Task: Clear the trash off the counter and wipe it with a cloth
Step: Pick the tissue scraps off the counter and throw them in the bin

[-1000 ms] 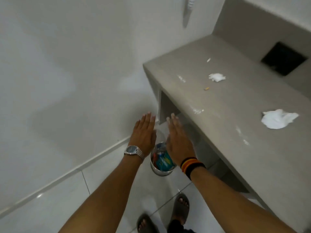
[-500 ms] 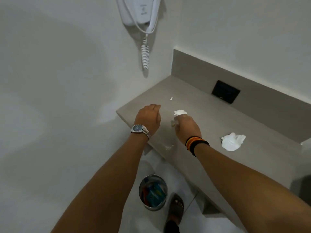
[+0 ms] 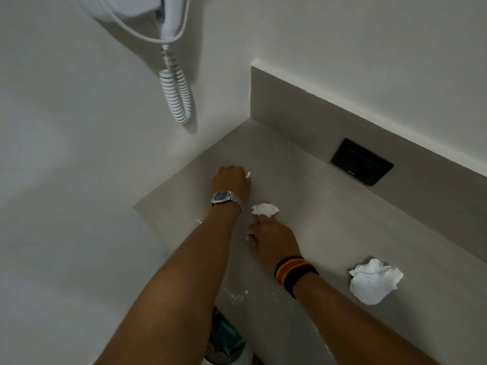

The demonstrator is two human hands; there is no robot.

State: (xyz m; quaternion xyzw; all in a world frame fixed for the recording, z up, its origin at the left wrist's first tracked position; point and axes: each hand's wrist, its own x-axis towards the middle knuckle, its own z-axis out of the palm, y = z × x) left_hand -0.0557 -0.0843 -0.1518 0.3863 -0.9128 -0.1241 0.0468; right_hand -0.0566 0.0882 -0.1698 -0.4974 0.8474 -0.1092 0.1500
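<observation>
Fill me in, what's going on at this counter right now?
A person is picking trash off the grey counter with both hands. The left hand is closed over a small white scrap near the far corner. The right hand is curled, something white showing at its fingers, just short of a small crumpled tissue. A bigger crumpled tissue lies untouched to the right. White crumbs remain near the front edge. No cloth is in view.
</observation>
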